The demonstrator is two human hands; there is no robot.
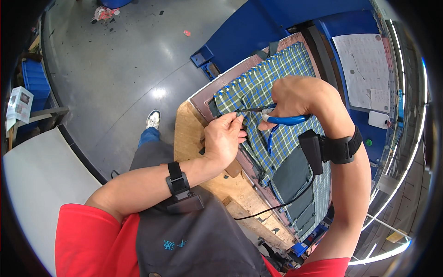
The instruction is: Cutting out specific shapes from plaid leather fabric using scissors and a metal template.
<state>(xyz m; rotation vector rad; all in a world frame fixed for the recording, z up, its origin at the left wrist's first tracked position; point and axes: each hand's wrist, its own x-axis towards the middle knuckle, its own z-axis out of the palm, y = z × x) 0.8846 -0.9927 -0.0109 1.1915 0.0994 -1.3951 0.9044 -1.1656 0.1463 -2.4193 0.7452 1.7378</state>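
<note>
The right hand [295, 99] is gripping blue-handled pliers [272, 115], their long axis pointing left toward the plaid fabric [277, 69] edge the left hand [224, 138] is pinching.

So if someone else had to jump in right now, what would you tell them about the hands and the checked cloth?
Left hand: pinching the edge of the checked cloth at the frame's left side.
Right hand: gripping blue-handled scissors, tips pointing at the spot by the left fingers.
The cloth lies flat on the brown frame, on the wooden board. A dark grey panel sits lower on it.
Done or left: cannot tell how much is trimmed; the work is at that left edge.
</note>
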